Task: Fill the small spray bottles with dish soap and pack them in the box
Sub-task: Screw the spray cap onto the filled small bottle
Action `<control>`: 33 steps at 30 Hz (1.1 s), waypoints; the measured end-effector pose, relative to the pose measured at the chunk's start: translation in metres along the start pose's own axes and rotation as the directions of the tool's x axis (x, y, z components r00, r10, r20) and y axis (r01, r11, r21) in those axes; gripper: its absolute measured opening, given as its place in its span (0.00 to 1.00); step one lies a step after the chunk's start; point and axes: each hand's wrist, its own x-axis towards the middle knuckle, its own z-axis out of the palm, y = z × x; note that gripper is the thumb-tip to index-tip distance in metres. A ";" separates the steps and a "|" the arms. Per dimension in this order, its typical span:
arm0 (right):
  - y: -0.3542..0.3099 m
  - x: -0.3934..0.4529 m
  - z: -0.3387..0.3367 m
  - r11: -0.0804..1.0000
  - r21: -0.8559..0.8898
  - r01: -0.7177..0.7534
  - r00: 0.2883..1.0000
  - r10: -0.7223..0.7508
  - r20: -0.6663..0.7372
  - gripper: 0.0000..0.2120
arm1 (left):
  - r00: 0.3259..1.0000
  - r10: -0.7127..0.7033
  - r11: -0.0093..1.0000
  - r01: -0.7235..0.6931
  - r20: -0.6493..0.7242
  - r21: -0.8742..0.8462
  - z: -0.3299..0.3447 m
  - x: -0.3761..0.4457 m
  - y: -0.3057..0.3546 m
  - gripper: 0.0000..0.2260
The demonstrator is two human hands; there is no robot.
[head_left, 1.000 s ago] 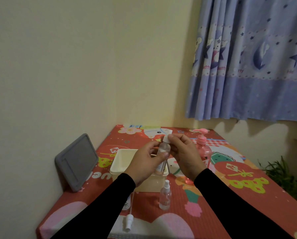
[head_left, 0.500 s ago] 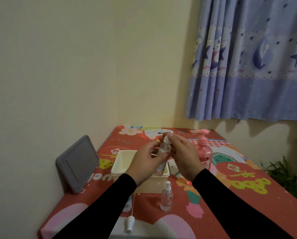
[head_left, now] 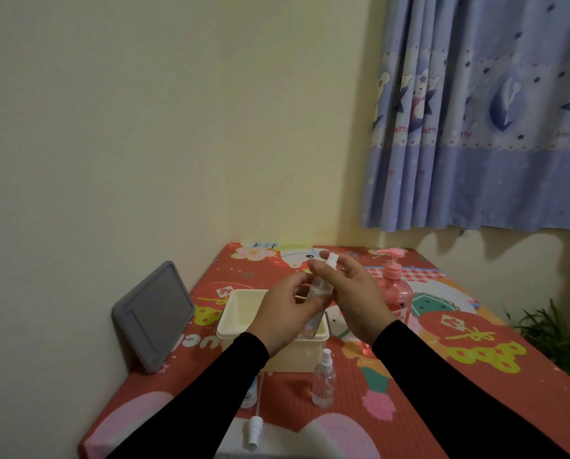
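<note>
My left hand [head_left: 288,314] grips a small clear spray bottle [head_left: 318,291] above the cream box [head_left: 240,313]. My right hand [head_left: 353,293] pinches the bottle's white spray top [head_left: 331,261] from the right. A second small spray bottle [head_left: 324,379] with its top on stands upright on the table in front of the box. A loose white spray top with its tube [head_left: 255,429] lies near the table's front edge. Part of another small bottle [head_left: 249,394] shows beside my left sleeve. The pink dish soap pump bottle [head_left: 394,286] stands behind my right hand.
A grey lid [head_left: 153,314] leans against the wall at the left. The table carries a red cartoon-print cover [head_left: 475,359]. A blue curtain [head_left: 475,127] hangs at the back right, and a green plant [head_left: 548,332] sits past the table's right edge.
My right fingers have shifted on the white spray top of the held bottle, turning around it. The bottle and my left hand stay above the box.
</note>
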 end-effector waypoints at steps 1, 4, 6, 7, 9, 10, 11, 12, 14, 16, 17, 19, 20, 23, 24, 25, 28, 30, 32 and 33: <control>-0.002 -0.001 0.001 1.000 0.007 -0.010 1.000 0.010 0.016 0.15 | 1.000 0.005 1.000 -0.005 0.002 -0.002 -0.001 0.000 0.000 0.13; -0.004 -0.002 0.002 0.998 0.058 -0.039 0.998 0.036 0.048 0.15 | 1.000 -0.006 1.000 0.006 -0.011 0.001 -0.002 0.000 -0.003 0.13; -0.003 -0.002 0.002 0.992 0.092 -0.083 0.996 0.080 0.035 0.14 | 0.998 -0.042 0.999 0.041 -0.042 -0.003 -0.005 0.000 -0.006 0.12; -0.002 -0.002 0.000 0.989 0.103 -0.105 0.994 0.102 0.029 0.14 | 0.997 -0.053 0.999 0.054 -0.052 0.007 -0.006 0.001 -0.007 0.11; 0.001 -0.002 -0.002 0.990 0.090 -0.112 0.993 0.110 0.032 0.14 | 0.996 -0.065 0.997 0.067 -0.061 0.029 -0.008 0.002 -0.010 0.10; 0.002 -0.002 -0.003 0.994 0.056 -0.092 0.996 0.090 0.025 0.16 | 0.996 -0.065 0.997 0.068 -0.063 0.039 -0.009 0.002 -0.011 0.09; 0.004 -0.003 -0.004 0.998 0.001 -0.064 0.998 0.064 0.011 0.19 | 0.996 -0.065 0.996 0.069 -0.065 0.050 -0.009 0.003 -0.012 0.08; 0.004 -0.004 -0.004 0.997 -0.062 -0.037 0.999 0.037 -0.001 0.23 | 0.996 -0.064 0.996 0.069 -0.067 0.060 -0.010 0.003 -0.013 0.08; 0.007 -0.004 -0.007 0.990 -0.143 -0.006 1.000 0.002 -0.028 0.24 | 0.996 -0.059 0.995 0.064 -0.068 0.075 -0.009 0.003 -0.015 0.09; 0.007 -0.003 -0.009 0.988 -0.155 0.006 0.998 -0.015 -0.058 0.20 | 0.997 -0.056 0.995 0.061 -0.053 0.084 -0.008 0.002 -0.015 0.10; 0.006 -0.003 -0.009 0.989 -0.150 0.004 0.998 -0.014 -0.064 0.19 | 0.998 -0.053 0.995 0.057 -0.043 0.087 -0.008 0.001 -0.015 0.11; 0.002 -0.005 -0.006 0.991 -0.136 0.007 1.000 -0.009 -0.016 0.16 | 0.999 -0.040 0.995 0.042 -0.025 0.096 -0.006 0.001 -0.014 0.11; 0.001 -0.006 -0.005 0.991 -0.136 0.005 1.000 -0.003 0.018 0.15 | 0.999 -0.034 0.995 0.036 -0.020 0.096 -0.005 0.000 -0.013 0.11; -0.003 -0.008 -0.001 0.993 -0.117 0.001 0.999 0.003 0.040 0.20 | 0.999 -0.030 0.995 0.033 -0.027 0.097 -0.005 0.001 -0.011 0.10; -0.004 -0.008 0.000 0.994 -0.104 -0.013 0.999 0.018 0.045 0.24 | 0.999 -0.036 0.994 0.039 -0.032 0.098 -0.005 0.001 -0.012 0.10; -0.006 -0.008 0.001 0.997 -0.075 -0.033 0.998 0.037 0.048 0.24 | 0.998 -0.042 0.994 0.046 -0.038 0.099 -0.006 0.002 -0.012 0.11; -0.005 -0.008 0.000 0.996 -0.006 -0.087 0.995 0.087 0.057 0.10 | 0.998 -0.045 0.993 0.051 -0.054 0.107 -0.008 0.003 -0.014 0.11; -0.003 -0.009 -0.002 0.998 -0.048 -0.048 0.996 0.052 0.076 0.13 | 0.997 -0.044 0.993 0.051 -0.063 0.109 -0.008 0.003 -0.014 0.10; -0.001 -0.010 -0.001 0.990 -0.144 0.009 0.997 0.001 0.071 0.25 | 0.996 -0.042 0.992 0.050 -0.074 0.112 -0.008 0.003 -0.014 0.10; 0.001 -0.009 -0.001 0.983 -0.184 0.012 0.998 -0.002 0.055 0.26 | 0.996 -0.042 0.992 0.051 -0.080 0.115 -0.008 0.002 -0.014 0.10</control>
